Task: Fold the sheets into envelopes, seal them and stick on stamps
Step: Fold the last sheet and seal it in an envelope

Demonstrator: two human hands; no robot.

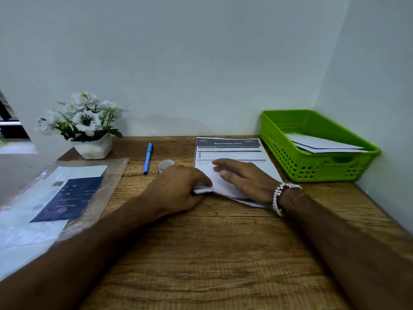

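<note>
A printed sheet (230,151) with a dark header lies on the wooden table, its near part folded up and over. My left hand (178,189) pinches the folded left corner of the sheet. My right hand (243,177) lies flat on the folded flap and presses it down with straight fingers. A small white roll (165,164), perhaps tape, peeks out just behind my left hand. A green basket (297,164) at the back right holds folded white paper (324,145).
A blue pen (148,158) lies left of the sheet. A clear plastic sleeve (107,186) with papers and a dark blue card (69,198) lies at the left. A white pot of flowers (89,128) stands at the back left. Walls close the back and right.
</note>
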